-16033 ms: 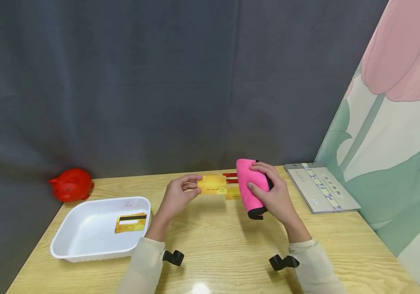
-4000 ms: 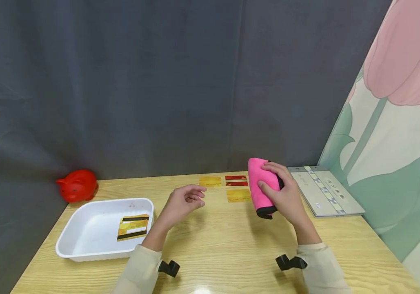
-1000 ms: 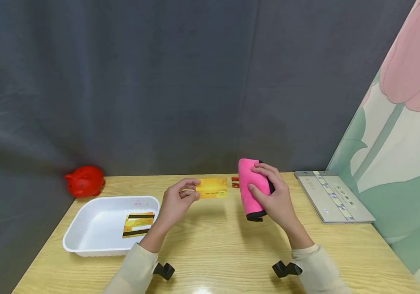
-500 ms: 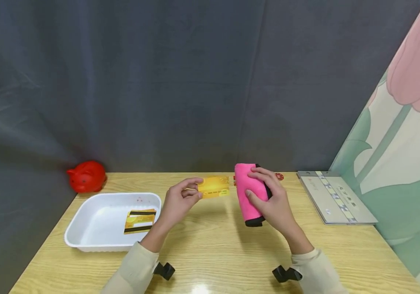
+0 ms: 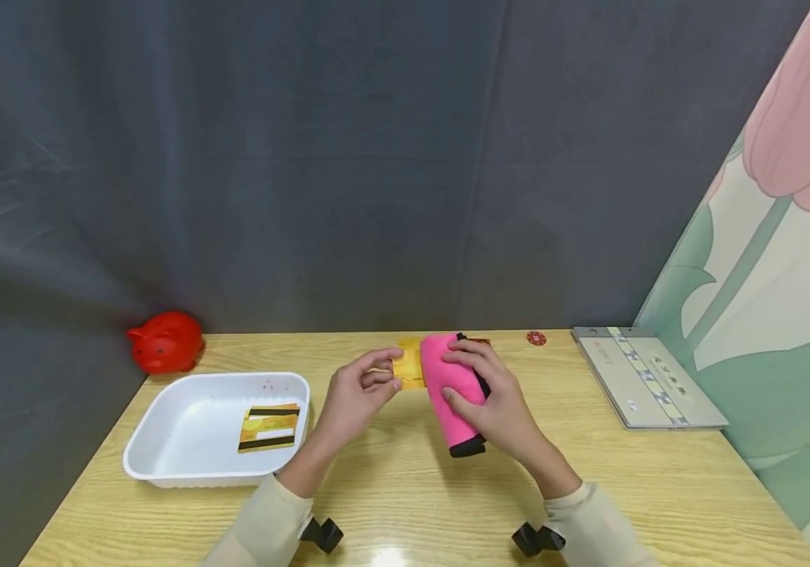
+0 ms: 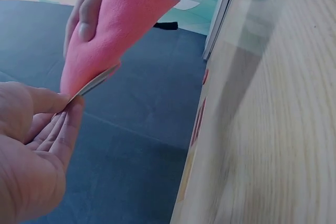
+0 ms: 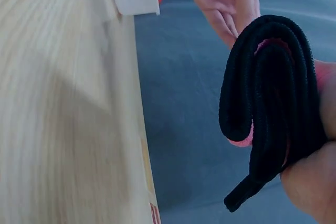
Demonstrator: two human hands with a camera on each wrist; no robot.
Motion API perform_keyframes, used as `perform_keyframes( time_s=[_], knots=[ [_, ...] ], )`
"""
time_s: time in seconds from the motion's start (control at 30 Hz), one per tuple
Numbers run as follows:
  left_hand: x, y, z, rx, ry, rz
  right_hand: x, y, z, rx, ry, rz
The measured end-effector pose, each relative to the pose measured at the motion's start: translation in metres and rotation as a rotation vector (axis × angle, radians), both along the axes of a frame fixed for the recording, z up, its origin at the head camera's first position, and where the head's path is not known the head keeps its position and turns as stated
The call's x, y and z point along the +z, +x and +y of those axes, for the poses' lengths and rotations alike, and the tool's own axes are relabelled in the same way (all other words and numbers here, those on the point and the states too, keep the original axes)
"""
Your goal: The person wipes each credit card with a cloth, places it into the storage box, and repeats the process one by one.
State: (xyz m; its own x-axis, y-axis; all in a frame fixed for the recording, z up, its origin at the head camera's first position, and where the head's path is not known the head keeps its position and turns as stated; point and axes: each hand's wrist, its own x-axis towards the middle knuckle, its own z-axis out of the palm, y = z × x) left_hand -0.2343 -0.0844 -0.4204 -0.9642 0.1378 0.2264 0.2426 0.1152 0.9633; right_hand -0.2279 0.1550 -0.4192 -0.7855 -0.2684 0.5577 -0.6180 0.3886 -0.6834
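In the head view my left hand [image 5: 358, 400] pinches the left edge of a yellow bank card [image 5: 408, 372] between thumb and fingers, raised off the table. My right hand [image 5: 495, 396] grips a folded pink cloth [image 5: 447, 394] with black edging, which covers the card's right part. Seen edge-on in the left wrist view, the card [image 6: 95, 81] lies against the pink cloth [image 6: 118, 22]. The cloth's layered black edge [image 7: 286, 93] fills the right wrist view's middle. Partly hidden behind the cloth, a red card [image 5: 479, 341] lies on the table.
A white plastic tray [image 5: 178, 441] on the left holds overlapping yellow cards [image 5: 268, 428]. Behind it stands a red piggy bank [image 5: 167, 343]. A red round chip [image 5: 536, 338] and a grey album [image 5: 649, 382] lie toward the right, before a dark curtain [image 5: 348, 173].
Four seconds ago the left hand was empty; one second ago it held the yellow card. Since then the cloth has moved left and down, over the card's right part. More cards lie in the tray than 16 seconds ago.
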Motion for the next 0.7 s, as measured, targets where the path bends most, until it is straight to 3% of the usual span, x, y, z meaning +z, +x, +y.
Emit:
perform_keyframes(
  time_s=[0.4,0.7],
  knots=[
    [-0.004,0.002,0.005,0.027,0.003,0.027,-0.008,0.008,-0.018,0.053,0.046,0.052],
    [-0.001,0.004,0.006,0.024,0.003,0.076,-0.002,0.005,-0.009,-0.049,0.081,0.012]
  ],
)
